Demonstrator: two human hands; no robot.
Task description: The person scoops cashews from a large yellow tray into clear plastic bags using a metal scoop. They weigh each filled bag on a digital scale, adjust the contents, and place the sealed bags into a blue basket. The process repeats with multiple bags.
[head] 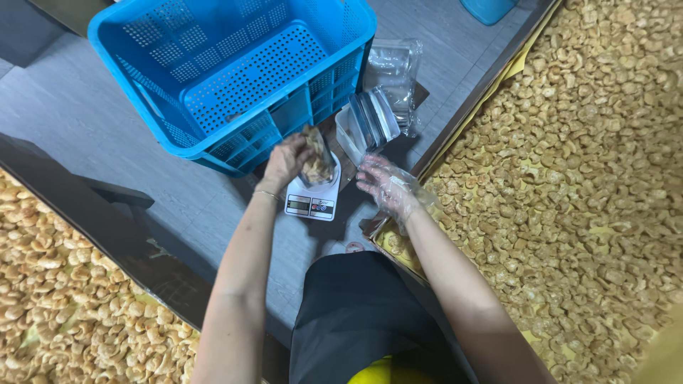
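Left hand (pixel 284 158) closed around a clear plastic pouch part-filled with golden puffed snack pieces (pixel 317 162), holding it upright on the small white digital kitchen scale (pixel 313 199). Pouch sits directly under and to the right of the left fingers, touching the scale top.

Right hand (pixel 388 186), in a thin clear plastic glove, is open, fingers spread, holds nothing; it hovers just right of the scale, apart from the pouch.

Just beyond the right hand: a stack of empty clear pouches in a small translucent tray (pixel 370 122), more clear wrapping behind it. Beyond the left hand: big blue perforated plastic crate (pixel 235 78) on the grey floor, looks empty, no filled pouches visible in it.

To the right of the right hand, a wide bed of loose golden snack pieces (pixel 569 178); another bed (pixel 64 284) lies left of the left arm.

Judgement: one pouch at the weighing stage, not sealed, not put away. Crate bare and plenty of loose pieces and empty pouches left, so the bulk of the packing looks still undone.
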